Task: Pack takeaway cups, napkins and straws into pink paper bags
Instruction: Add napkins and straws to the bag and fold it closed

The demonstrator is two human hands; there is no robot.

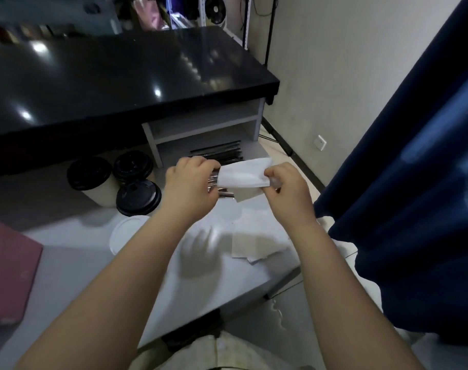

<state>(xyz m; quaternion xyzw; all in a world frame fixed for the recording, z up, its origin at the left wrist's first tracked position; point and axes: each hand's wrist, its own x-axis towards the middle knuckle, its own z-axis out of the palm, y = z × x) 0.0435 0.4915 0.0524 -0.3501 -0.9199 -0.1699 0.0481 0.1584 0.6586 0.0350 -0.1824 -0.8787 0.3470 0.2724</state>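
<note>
Both my hands are raised over the grey table (67, 263). My left hand (190, 182) is closed around wrapped straws (213, 182) and one end of a white napkin (243, 173). My right hand (286, 185) pinches the napkin's other end. Three takeaway cups with black lids (138, 196) stand to the left of my hands. More napkins (257, 245) lie on the table below my hands. A pink paper bag (8, 268) lies flat at the left edge.
A white lid (123, 233) rests beside my left forearm. A grey shelf unit (201, 134) holding dark straws stands behind my hands, under a glossy black counter (107, 76). A dark blue curtain (414, 209) hangs at the right.
</note>
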